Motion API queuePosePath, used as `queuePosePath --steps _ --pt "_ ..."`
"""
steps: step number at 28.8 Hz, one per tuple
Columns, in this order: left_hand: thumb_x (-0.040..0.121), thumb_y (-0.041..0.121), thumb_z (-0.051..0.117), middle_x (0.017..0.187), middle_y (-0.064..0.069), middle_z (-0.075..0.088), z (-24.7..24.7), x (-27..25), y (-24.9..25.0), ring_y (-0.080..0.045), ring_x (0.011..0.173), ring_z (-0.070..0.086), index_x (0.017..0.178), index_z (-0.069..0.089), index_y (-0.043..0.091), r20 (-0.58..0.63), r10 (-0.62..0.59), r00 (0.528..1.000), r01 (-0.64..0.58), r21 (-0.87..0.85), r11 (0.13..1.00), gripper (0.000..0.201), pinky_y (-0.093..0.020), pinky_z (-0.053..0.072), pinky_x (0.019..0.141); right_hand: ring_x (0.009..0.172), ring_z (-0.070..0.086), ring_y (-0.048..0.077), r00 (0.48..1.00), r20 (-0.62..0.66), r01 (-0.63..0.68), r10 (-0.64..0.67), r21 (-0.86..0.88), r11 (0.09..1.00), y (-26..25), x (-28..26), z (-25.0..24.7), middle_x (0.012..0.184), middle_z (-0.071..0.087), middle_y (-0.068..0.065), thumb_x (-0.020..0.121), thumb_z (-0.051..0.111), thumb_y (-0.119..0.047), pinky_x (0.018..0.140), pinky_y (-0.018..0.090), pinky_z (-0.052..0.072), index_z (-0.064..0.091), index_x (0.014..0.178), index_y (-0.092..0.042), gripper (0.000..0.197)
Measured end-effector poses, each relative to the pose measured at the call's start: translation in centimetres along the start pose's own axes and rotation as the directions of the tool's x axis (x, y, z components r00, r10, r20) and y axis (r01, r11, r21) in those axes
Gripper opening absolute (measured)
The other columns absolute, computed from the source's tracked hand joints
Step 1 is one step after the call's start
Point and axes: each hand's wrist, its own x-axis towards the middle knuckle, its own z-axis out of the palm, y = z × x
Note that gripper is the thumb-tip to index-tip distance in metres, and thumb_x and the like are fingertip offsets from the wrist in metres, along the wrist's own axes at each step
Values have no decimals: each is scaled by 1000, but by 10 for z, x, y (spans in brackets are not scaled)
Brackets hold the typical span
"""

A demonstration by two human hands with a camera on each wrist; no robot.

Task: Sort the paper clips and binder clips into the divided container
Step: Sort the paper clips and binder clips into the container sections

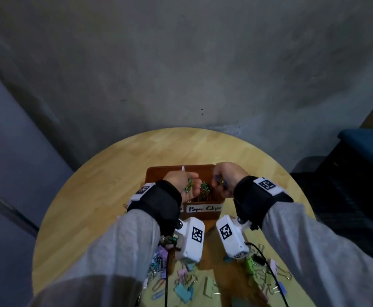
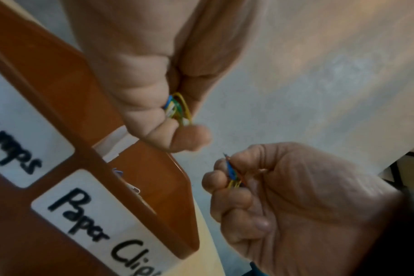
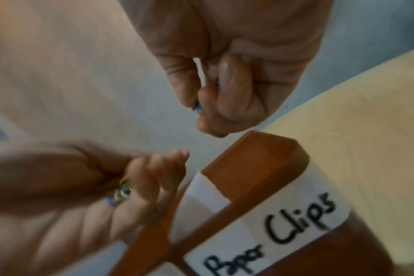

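Your left hand (image 1: 182, 181) has its fingers (image 2: 177, 138) curled round a small bunch of coloured paper clips (image 2: 179, 108), and your right hand (image 1: 227, 178) pinches a second bunch (image 2: 233, 175) the same way. Both hands hover above the brown divided container (image 1: 159, 171), over the compartment labelled "Paper Clips" (image 1: 204, 208), where a heap of clips (image 1: 204, 190) already lies. That compartment sits straight below both bunches, so the drop likely needs only a loosened grip; neither hand looks clearly nearer. Nearer to you than the container, binder clips (image 1: 183, 289) and loose paper clips (image 1: 156, 267) lie scattered on the round tabletop (image 1: 105, 173).
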Motion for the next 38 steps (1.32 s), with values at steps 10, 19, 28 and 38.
queuePosePath --steps 10,19,28,38 --pt "105 23 38 64 -5 28 4 2 -2 -16 52 27 143 40 4 6 66 998 -65 -54 996 43 -24 34 58 88 52 25 994 -40 106 -101 137 985 17 13 5 97 54 11 94 45 -7 72 34 42 54 78 -19 21" --pt "96 8 52 72 -5 61 -26 -37 -49 -13 54 53 86 64 6 9 299 954 -280 378 882 16 -23 47 52 79 62 24 953 -4 205 -302 -724 659 95 -25 8 77 63 4 82 59 -13 67 24 45 64 72 -18 12" --pt "88 5 53 97 6 69 -86 -28 -76 -17 89 63 64 60 30 -13 399 917 -86 970 229 36 -32 53 83 96 61 30 971 212 234 -112 -940 247 93 -17 42 106 63 14 93 48 -8 84 36 50 63 100 -6 16" --pt "93 13 55 113 -2 66 -54 -19 -85 -25 105 62 111 66 23 168 374 912 -141 985 -99 23 -37 54 84 95 63 26 975 175 193 -136 -971 141 96 -22 48 104 64 9 93 47 -8 70 32 48 58 98 -11 12"
